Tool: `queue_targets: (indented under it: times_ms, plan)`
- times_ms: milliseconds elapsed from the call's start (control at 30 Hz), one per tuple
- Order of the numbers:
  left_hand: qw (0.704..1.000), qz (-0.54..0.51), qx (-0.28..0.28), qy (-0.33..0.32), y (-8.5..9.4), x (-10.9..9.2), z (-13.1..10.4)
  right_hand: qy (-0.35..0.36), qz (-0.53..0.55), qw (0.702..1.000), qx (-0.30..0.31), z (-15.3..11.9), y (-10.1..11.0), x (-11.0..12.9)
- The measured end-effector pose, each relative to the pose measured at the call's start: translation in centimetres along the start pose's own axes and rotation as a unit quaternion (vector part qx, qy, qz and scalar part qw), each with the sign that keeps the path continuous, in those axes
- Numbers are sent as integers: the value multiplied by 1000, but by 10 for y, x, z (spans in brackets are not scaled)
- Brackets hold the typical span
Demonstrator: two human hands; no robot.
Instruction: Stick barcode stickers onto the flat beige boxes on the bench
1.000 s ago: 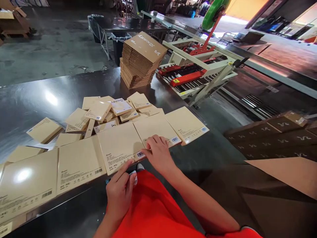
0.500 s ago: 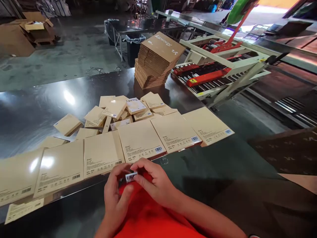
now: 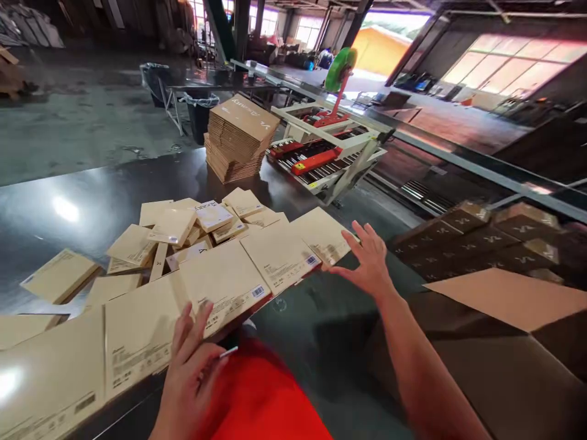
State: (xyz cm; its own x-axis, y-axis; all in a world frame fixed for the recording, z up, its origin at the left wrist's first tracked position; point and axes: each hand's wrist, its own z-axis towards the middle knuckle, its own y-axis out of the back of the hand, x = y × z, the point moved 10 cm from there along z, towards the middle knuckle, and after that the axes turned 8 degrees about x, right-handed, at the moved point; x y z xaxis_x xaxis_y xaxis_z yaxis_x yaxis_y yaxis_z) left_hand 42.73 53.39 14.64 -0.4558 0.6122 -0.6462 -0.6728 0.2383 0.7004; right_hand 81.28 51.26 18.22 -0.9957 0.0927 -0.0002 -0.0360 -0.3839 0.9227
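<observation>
Along our worktop [image 3: 123,180], a row of boxes [image 3: 222,278].
Our left grip [image 3: 188,366] pinches a white strip [image 3: 229,352]; our right grip [image 3: 369,263] spreads wide, empty, at the end box [image 3: 316,231].

The left hand [image 3: 195,357], toward 7 o'clock, pinches thumb against a bent finger, its other fingers raised toward 12; its forearm drops toward 7. The right hand [image 3: 368,261], toward 4 o'clock, is spread, fingers toward 11, thumb toward 9, its bare forearm slanting toward 5.
</observation>
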Motion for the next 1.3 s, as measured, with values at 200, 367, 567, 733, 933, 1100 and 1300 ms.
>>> queue_targets:
  times_ms: [200,367,567,733,933,1100,1300]
  plan:
    - [994,99,39,31,-37,6,30,86,20,981,174,14,-61,-50]
    - [993,116,17,-10,-40,-5,29,128,-10,978,166,24,-70,-29]
    - [992,124,23,-12,-30,-18,40,152,20,984,93,32,-62,-31]
    - [995,61,22,79,5,43,104,130,37,979,150,112,-93,-13]
    - [982,101,-54,152,48,54,114,166,153,965,135,146,-63,48]
    - [936,-147,-102,304,6,17,52,215,400,877,156,77,-21,116]
    - [882,-334,-144,299,-42,5,42,94,691,671,252,32,-31,203]
